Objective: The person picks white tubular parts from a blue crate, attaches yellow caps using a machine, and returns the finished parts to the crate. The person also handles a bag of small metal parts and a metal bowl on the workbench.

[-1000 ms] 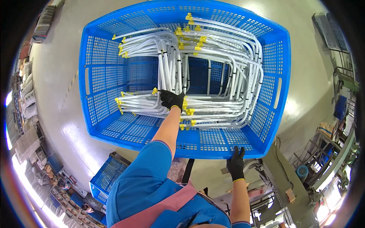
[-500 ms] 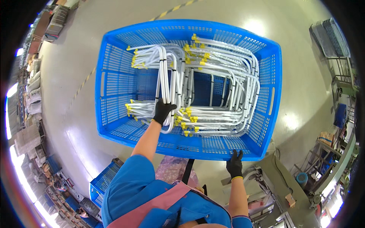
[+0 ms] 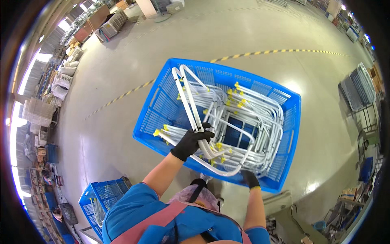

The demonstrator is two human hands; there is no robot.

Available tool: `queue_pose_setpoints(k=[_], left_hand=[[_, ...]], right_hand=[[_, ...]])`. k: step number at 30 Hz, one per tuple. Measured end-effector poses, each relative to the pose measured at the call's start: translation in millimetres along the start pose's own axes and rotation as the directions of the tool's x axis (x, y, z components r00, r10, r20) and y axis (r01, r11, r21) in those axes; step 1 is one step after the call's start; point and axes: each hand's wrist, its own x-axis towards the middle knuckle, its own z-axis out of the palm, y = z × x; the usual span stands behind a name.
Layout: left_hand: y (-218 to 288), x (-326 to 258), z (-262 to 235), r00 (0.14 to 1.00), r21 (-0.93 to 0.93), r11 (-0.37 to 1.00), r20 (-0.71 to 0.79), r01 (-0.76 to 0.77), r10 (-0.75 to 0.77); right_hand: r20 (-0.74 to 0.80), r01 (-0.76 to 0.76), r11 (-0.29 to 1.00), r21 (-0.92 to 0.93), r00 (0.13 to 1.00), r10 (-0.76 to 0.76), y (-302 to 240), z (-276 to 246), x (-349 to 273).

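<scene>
Two black-gloved hands work at a large blue perforated plastic crate (image 3: 162, 103) on the floor. At six o'clock of its middle, the left hand (image 3: 191, 142) is closed around bent white metal tubes with yellow end caps (image 3: 194, 106), raised above the pile. The right hand (image 3: 248, 177) grips the tubes' lower bend at the crate's five o'clock rim.

I see a smooth, glossy grey floor (image 3: 122, 53) carrying everything here. A big blue mesh crate (image 3: 162, 103) stands directly on it, full of bent white tubes (image 3: 260, 105). A yellow-and-black striped line (image 3: 260, 51) runs across the floor beyond the crate. A smaller blue crate (image 3: 91, 195) sits on the floor at lower left.
</scene>
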Motion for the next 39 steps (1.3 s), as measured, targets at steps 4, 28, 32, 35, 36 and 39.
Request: queue_pose_setpoints(k=[4, 28, 32, 35, 36, 39], left_hand=[[-61, -30, 15, 0.998, 0.169, 0.984, 0.043, -0.06, 0.053], [16, -47, -10, 0.993, -0.161, 0.982, 0.045, -0.101, 0.109], [70, -67, 16, 0.966, -0.187, 0.954, 0.07, -0.233, 0.249], [83, -90, 35, 0.958, -0.105, 0.96, 0.094, -0.26, 0.27], [85, -98, 40, 0.953, -0.091, 0.958, 0.109, -0.272, 0.281], [85, -126, 51, 0.897, 0.12, 0.895, 0.179, -0.429, 0.405]], right_hand=[[0.141, -0.384, 0.539, 0.75, 0.888, 0.437, -59, 23, 20], [-0.212, 0.139, 0.398, 0.907, 0.966, 0.147, -140, 76, 27], [-0.285, 0.297, 0.494, 0.817, 0.953, -0.102, -255, 54, -14], [-0.183, 0.287, 0.605, 0.743, 0.956, -0.229, -317, 51, -48], [-0.182, 0.331, 0.641, 0.692, 0.94, -0.288, -330, 49, -64], [-0.153, 0.469, 0.663, 0.583, 0.865, -0.478, -357, 46, -104]])
